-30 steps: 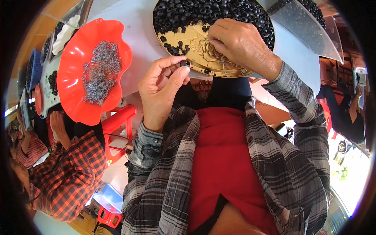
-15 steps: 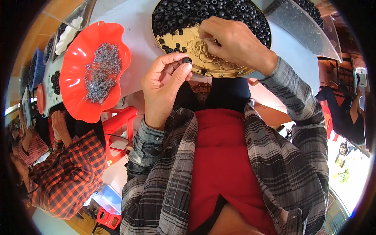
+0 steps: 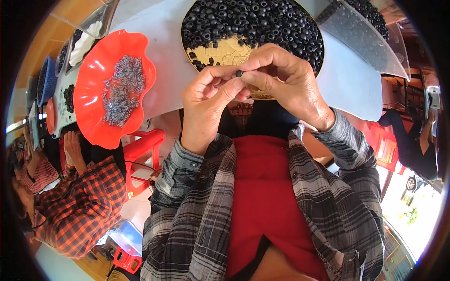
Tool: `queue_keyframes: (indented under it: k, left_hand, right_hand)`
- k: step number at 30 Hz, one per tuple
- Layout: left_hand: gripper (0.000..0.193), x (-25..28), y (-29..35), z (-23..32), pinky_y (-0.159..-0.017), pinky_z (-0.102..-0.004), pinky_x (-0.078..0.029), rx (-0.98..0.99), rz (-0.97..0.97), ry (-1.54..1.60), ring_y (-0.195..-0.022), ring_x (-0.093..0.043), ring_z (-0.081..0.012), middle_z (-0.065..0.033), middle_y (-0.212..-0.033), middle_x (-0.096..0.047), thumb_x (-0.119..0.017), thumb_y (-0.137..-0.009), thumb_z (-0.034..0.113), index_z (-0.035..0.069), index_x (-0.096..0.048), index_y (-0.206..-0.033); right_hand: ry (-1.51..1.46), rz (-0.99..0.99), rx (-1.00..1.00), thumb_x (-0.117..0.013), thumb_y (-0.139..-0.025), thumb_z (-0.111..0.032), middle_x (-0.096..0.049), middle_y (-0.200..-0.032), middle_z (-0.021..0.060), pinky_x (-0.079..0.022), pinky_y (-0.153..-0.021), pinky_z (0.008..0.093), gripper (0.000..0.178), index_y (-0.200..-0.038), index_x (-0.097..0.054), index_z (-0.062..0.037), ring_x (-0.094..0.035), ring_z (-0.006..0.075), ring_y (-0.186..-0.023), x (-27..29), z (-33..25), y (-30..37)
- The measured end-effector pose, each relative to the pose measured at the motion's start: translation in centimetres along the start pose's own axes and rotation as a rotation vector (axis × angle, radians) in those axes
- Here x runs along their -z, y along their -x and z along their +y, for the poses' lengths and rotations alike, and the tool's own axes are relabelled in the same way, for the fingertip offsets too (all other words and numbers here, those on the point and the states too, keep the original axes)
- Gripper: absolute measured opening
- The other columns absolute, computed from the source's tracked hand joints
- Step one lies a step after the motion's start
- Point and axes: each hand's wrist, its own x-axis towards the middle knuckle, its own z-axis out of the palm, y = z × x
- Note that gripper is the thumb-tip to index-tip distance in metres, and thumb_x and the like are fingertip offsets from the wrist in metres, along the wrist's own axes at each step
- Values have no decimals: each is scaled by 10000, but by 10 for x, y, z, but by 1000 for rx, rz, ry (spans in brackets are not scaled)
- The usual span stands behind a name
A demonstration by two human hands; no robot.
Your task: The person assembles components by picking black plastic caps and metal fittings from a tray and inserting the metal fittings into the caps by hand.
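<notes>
1. A small black ring (image 3: pixel 239 73) sits pinched between both hands' fingertips, just above the round tray (image 3: pixel 318 56).
2. Left hand (image 3: pixel 206 100) and right hand (image 3: pixel 286 79): each grip pressed on it.
3. Many black rings (image 3: pixel 253 21) remain in the tray; metal bits fill the red dish (image 3: pixel 89 117) on the tabletop (image 3: pixel 164 56).

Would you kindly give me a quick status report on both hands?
Left hand and right hand pinching one small black rubber ring together. Round gold tray of black rings behind. Nothing between them.

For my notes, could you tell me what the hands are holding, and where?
Both hands pinch one small black ring between their fingertips, by its outer edge.
</notes>
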Motion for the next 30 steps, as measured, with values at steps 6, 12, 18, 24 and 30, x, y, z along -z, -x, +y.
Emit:
queue_keyframes:
  k: [6, 12, 18, 24, 30]
  left_hand:
    - [191, 6, 6, -4, -753, -279, -560, 14, -62, 14, -828, -668, -152, -94, -978, -686, -652, -960, 41, -40, -625, -1131]
    - [193, 9, 12, -5, -744, -275, -562, 92, -63, 87, -818, -671, -149, -91, -972, -689, -648, -961, 44, -40, -636, -1135]
    - [163, 5, 16, -6, -721, -289, -541, 128, -98, 153, -803, -650, -156, -90, -967, -685, -637, -955, 19, -23, -645, -1112]
    - [204, 9, 16, -9, -734, -289, -552, 143, -137, 351, -801, -660, -160, -96, -950, -685, -627, -970, 37, -21, -628, -1165]
    - [211, 13, 16, -3, -758, -311, -552, 91, -97, 426, -804, -655, -176, -100, -939, -678, -612, -968, 22, -20, -618, -1175]
  right_hand:
    - [48, -1, 6, -655, -935, 10, -628, -1000, 88, -565, -742, 261, 103, -1031, -646, 47, -682, 146, -844, 5, -1, 5]
    - [298, -2, 152, -700, -881, 50, -622, -954, 71, -540, -720, 261, 116, -985, -694, 0, -658, 130, -855, 3, 6, 10]
    - [239, 5, 174, -724, -867, 34, -619, -914, 63, -537, -709, 266, 124, -978, -699, -16, -644, 144, -812, -4, 4, 12]
    - [331, 18, 270, -764, -849, -59, -620, -934, 61, -534, -697, 277, 259, -1104, -719, -57, -635, 167, -861, -9, 6, 14]
    - [712, -55, 509, -781, -811, -109, -639, -1029, 108, -584, -730, 360, 473, -1270, -674, -139, -666, 275, -922, -11, -5, 12]
